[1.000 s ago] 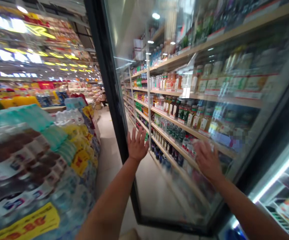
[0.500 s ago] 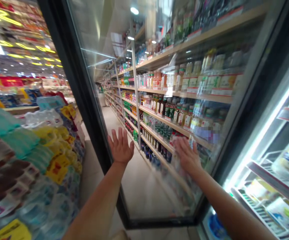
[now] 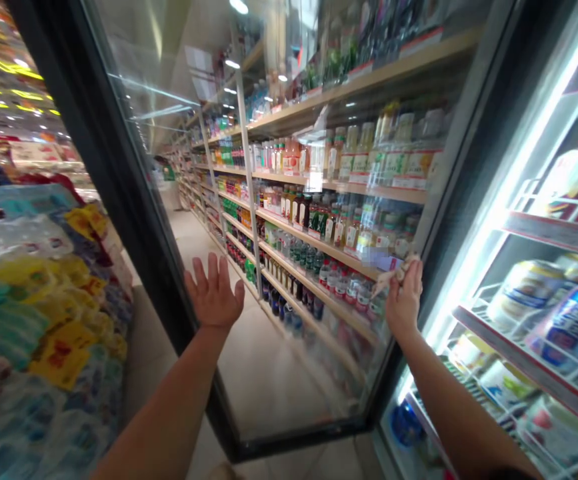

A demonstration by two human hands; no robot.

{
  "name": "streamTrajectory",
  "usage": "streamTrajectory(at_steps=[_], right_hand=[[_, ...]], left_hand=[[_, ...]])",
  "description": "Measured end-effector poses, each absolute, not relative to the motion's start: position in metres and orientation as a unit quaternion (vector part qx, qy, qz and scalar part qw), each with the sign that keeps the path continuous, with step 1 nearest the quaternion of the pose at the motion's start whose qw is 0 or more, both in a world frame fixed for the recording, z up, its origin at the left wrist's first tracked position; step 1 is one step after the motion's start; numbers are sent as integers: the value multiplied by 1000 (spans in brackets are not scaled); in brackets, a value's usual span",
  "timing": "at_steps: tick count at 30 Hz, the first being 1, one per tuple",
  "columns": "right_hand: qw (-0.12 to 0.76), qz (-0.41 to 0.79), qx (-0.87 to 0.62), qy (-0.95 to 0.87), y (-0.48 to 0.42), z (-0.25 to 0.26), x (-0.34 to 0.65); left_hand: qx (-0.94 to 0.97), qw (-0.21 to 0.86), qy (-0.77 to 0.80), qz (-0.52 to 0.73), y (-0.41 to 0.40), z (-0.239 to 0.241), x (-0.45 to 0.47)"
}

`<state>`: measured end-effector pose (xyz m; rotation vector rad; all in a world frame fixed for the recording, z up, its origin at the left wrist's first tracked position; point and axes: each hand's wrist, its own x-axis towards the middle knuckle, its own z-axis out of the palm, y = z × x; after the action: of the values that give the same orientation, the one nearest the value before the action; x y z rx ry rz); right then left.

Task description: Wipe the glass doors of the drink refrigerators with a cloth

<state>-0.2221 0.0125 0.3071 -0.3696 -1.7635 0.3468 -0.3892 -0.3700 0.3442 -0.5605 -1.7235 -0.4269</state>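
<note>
A tall glass fridge door with a black frame (image 3: 111, 173) stands swung out in front of me. My left hand (image 3: 213, 297) lies flat on the glass, fingers spread and holding nothing. My right hand (image 3: 405, 303) is up against the glass near the hinge side, its fingers closed round a small pale crumpled cloth or paper (image 3: 386, 280). Through the glass I see an aisle of drink shelves (image 3: 319, 243).
The lit fridge interior (image 3: 559, 320) is on the right, with wire racks of cans and bottles. Stacks of shrink-wrapped bottle packs (image 3: 43, 300) fill the left side. A tiled aisle floor (image 3: 263, 380) runs ahead behind the door.
The door has shifted left in view and more of the fridge interior shows. My right hand went from flat on the glass to closed by the hinge edge, the pale cloth now showing.
</note>
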Motion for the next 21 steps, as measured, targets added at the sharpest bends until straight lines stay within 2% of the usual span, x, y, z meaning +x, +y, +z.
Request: streamTrajectory(at_steps=[2,5,8,10,14,16,19,21], right_hand=[[625,138,-164,-751,13,319,-223],[608,34,-86,-789,-1,292,-217],[483,-111,116,-861,-16,254,-210],[490,-109,86,-861,-18,254,-211],[600,-5,-89,-795,-22,301,-228],[604,-18,-57,-795,-36,318,-236],[525,-72,96,-842,-68,322,-241],[489,-80,134,-858,-85,327,-243]], left_hand=[[-241,593,-744,-193,-370,345,-388],[-242,583,-748,-205,-370,345,-385],[-237,576,-754,-209,-370,345,-383],[-233,577,-755,-207,-370,345,-382],[-221,570,-765,-203,-370,345,-379],[-218,563,-770,-208,-369,345,-378],[-216,552,-776,-217,-368,346,-376],[-217,546,-779,-219,-368,347,-376]])
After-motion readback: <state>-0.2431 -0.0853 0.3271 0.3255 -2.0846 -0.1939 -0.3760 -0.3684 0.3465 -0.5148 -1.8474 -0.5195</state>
